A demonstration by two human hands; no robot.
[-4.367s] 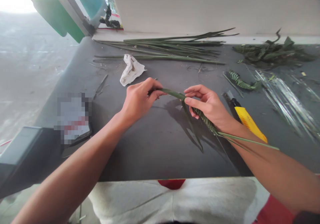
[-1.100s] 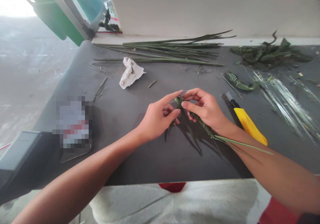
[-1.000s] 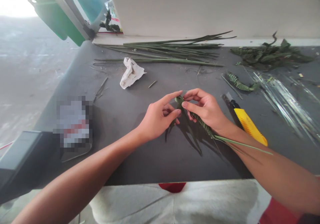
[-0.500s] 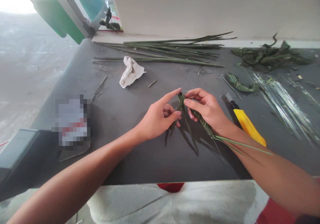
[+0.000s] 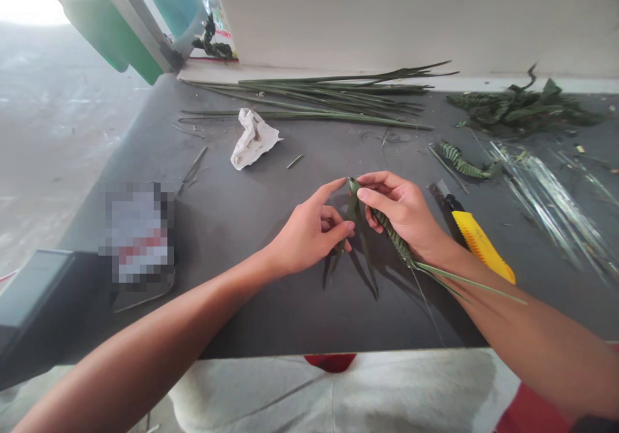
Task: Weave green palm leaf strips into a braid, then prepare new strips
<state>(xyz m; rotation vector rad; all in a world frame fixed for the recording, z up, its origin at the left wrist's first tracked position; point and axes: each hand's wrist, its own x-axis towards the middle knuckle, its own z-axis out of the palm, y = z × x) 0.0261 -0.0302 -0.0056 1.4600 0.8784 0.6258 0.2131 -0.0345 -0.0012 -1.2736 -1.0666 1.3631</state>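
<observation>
My right hand point(image 5: 399, 207) is closed on a woven green leaf piece point(image 5: 397, 244), thumb and index finger pinching its upper end. Its ribbed body runs down under the palm, and thin stems trail from it across my right wrist. Loose leaf strips point(image 5: 366, 265) hang from the pinched end. My left hand point(image 5: 309, 230) is just to the left, index finger stretched to the tip of the fold. The thumb and curled fingers of that hand close around one of the strips, partly hidden behind them.
Long green leaf stalks point(image 5: 319, 97) lie along the back beside crumpled white paper point(image 5: 254, 139). To the right are a yellow-handled cutter point(image 5: 481, 242), another woven leaf piece point(image 5: 461, 161), clear plastic strips point(image 5: 546, 201) and a leaf heap point(image 5: 527, 110). A blurred-out object point(image 5: 140, 233) lies left.
My left hand has shifted slightly right and its index fingertip has dipped a little. The folded leaf end has turned slightly, and the hanging strips have swung. My right hand has hardly moved.
</observation>
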